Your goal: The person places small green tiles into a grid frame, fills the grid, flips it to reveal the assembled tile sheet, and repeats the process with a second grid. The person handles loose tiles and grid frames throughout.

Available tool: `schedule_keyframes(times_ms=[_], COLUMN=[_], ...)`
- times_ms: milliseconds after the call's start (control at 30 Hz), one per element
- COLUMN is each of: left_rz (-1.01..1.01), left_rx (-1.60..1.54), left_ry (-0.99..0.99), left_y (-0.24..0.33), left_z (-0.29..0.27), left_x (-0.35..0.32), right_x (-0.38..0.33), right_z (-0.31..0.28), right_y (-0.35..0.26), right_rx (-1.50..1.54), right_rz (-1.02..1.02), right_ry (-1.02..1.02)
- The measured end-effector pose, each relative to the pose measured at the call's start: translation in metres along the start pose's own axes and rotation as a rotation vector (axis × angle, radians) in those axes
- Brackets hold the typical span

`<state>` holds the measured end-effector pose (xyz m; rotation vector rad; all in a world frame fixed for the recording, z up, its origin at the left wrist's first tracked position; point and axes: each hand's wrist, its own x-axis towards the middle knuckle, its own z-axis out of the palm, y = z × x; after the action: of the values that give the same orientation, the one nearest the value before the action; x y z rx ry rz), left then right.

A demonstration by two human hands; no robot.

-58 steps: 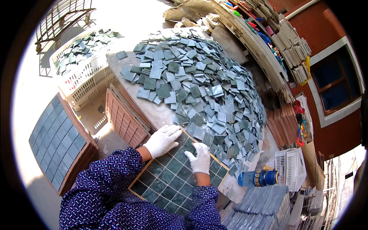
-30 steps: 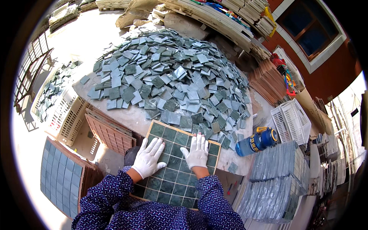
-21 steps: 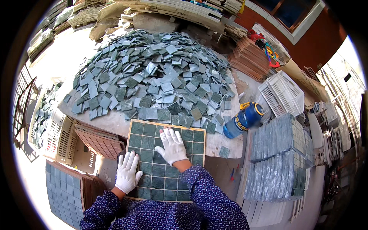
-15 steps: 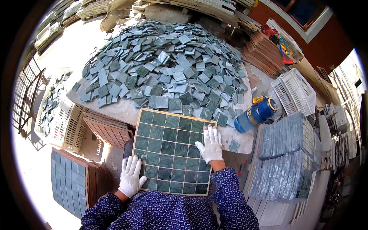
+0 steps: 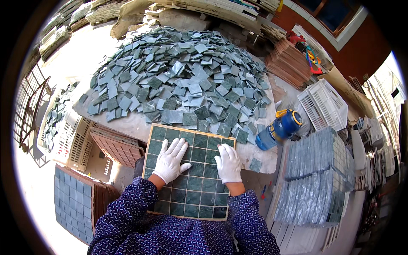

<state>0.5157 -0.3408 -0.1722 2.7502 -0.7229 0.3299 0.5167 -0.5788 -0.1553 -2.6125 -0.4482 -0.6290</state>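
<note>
- And the left hand has come across from the tray's left edge up onto the green tiles, while the right hand stays by the right edge, its fingers now more bent.
- Left fingers: spread slightly, laid over the tiles, thumb out to the side, clamped on nothing.
- Right fingers: close together, curled down near the far right corner, thumb apart; no grip shows.
- The tray sits before the person, its far edge just by the loose tile pile; what bears it underneath, I can't tell.
- Rows look filled, so I'd call this the squaring-up step, pressing and nudging tiles level.
- Next, I'd judge, calls for light, even fingertip pressure along that right edge, without tipping a tile.
</note>
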Motion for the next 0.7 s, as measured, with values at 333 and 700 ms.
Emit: schedule_keyframes(times_ms=[333, 700], left_rz=[-0.062, -0.330], left_rx=[-0.137, -0.940], left_ry=[0.166, 0.130], left_y=[0.006, 0.024], left_z=[0.010, -0.023], left_x=[0.030, 0.007], right_x=[0.069, 0.069], right_z=[-0.004, 0.001], right_y=[0.010, 0.029], right_rx=[-0.033, -0.093], right_rz=[0.144, 0.394], right_ry=[-0.425, -0.207])
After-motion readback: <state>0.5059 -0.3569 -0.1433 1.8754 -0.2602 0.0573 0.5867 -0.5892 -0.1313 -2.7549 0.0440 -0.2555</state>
